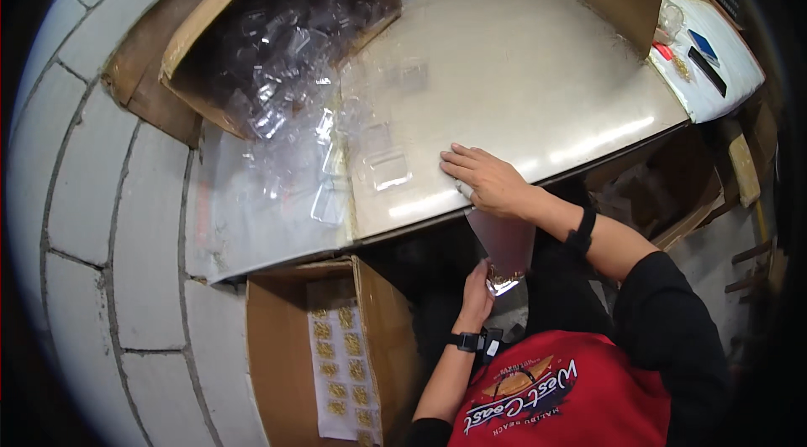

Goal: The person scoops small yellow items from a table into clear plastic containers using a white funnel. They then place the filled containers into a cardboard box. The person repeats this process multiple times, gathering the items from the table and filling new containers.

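Observation:
My right hand (492, 182) lies on the near edge of the metal-topped table (504, 60), palm down with its fingers stretched out to the left. Below it hangs a translucent plastic sheet (503, 237), its top end partly hidden under the palm. At my lap, my left hand (477, 294) is closed on the left side of the sheet's lower end. A shiny clear plastic piece (504, 283) with small gold-coloured bits shows there; whether it is attached to the sheet I cannot tell. A few clear plastic trays (388, 169) lie left of my right hand.
A cardboard box (189, 39) on its side spills many clear plastic trays onto the table's left part. Below stands an open carton (370, 346) holding a white sheet with rows of gold-coloured pieces. A white pad (723, 43) at the far right bears small items.

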Demonstrator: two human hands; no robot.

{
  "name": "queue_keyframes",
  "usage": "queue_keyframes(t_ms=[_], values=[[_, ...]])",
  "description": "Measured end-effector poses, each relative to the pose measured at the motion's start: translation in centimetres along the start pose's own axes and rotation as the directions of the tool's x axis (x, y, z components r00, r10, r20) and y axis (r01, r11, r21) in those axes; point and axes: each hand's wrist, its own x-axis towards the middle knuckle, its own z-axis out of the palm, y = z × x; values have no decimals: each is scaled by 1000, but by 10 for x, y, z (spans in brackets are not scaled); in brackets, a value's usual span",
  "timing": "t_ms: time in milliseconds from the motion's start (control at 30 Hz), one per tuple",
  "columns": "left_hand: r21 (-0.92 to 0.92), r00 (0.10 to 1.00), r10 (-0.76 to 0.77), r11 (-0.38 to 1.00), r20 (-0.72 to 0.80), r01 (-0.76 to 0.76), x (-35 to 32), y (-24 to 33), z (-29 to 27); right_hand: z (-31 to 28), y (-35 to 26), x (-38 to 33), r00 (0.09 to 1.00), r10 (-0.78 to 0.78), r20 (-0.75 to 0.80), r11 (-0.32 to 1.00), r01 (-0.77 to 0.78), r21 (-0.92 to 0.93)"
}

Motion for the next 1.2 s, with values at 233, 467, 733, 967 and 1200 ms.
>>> queue_keyframes(t_ms=[233,467,733,967,1200], values=[[140,987,-113,982,-117,130,-6,1,42,-38,-48,-92,999,34,3,996,-35,76],[221,992,-110,968,-68,123,-17,-14,27,-25,-38,-168,951,307,44,830,-290,477],[204,983,-127,967,-129,152,-30,-21,19,26,-50,-189,960,49,275,841,-188,507],[315,985,-118,937,-123,152,-33,-10,3,-89,62,-118,893,234,-385,960,-151,234],[205,968,-167,957,-188,205,-26,-10,-19,-208,305,-108,785,597,-165,738,-618,-270]])
